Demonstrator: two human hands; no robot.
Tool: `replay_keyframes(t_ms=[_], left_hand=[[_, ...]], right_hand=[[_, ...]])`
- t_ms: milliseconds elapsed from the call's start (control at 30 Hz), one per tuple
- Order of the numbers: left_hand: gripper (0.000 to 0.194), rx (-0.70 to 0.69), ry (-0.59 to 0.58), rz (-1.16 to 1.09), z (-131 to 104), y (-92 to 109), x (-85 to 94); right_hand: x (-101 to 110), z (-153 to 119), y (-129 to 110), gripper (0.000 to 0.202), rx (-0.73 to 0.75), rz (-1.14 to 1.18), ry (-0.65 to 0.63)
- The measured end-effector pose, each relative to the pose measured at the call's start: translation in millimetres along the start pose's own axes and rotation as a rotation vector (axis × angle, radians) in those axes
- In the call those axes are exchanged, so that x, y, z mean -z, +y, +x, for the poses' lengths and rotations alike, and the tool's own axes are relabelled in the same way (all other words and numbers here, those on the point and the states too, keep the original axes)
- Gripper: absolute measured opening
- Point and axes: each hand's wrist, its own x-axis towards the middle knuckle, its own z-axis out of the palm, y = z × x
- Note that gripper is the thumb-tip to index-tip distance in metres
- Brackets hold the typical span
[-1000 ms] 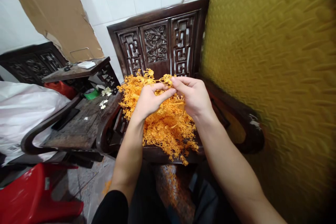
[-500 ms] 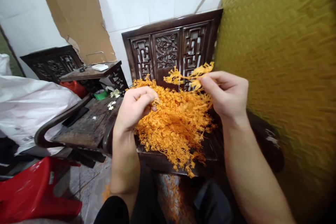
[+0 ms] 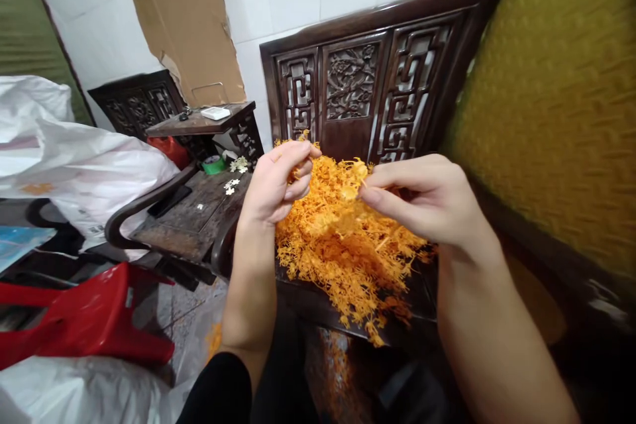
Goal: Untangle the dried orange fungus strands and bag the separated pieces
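Observation:
A heap of orange artificial flower sprigs (image 3: 342, 265) lies on the seat of a dark carved wooden chair (image 3: 348, 129). Above its right part, my right hand (image 3: 427, 195) pinches an orange flower sprig (image 3: 354, 184) between thumb and forefinger. The blossoms point left, and the rest of the sprig is hidden by the hand or blends into the heap. My left hand (image 3: 277, 185) is closed over the heap's left edge, its fingers curled. Bits of orange show by those fingers, but whether they are in the grip or behind it is unclear.
On the left stands another wooden chair (image 3: 191, 222) with a green tape roll (image 3: 213, 164) and small white flowers (image 3: 231, 186). Also left are white plastic bags (image 3: 109, 162) and a red stool (image 3: 99, 311). A yellow-green foam mat (image 3: 551, 99) rises at right.
My right hand has come down and inward, bringing the sprig lower towards the heap. My left hand stays curled. The view has shifted, so the surroundings sit further right.

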Motion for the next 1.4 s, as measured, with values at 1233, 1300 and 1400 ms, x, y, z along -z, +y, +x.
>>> replay_keyframes(t_ms=[1233,1300,1400], left_hand=[[0.036,-0.252,-0.322,0.583,-13.0,-5.8,-25.7],[0.034,-0.276,-0.307,0.616,-13.5,-5.7,-26.2],[0.034,-0.287,-0.134,0.544,-11.1,-11.6,-26.7]], right_hand=[[0.7,-11.3,-22.2,0.033,-0.298,-0.127,0.083],[2.5,-10.8,-24.8,0.032,-0.310,-0.135,0.072],[4.1,-9.1,-28.4,0.033,-0.336,-0.118,0.058]])
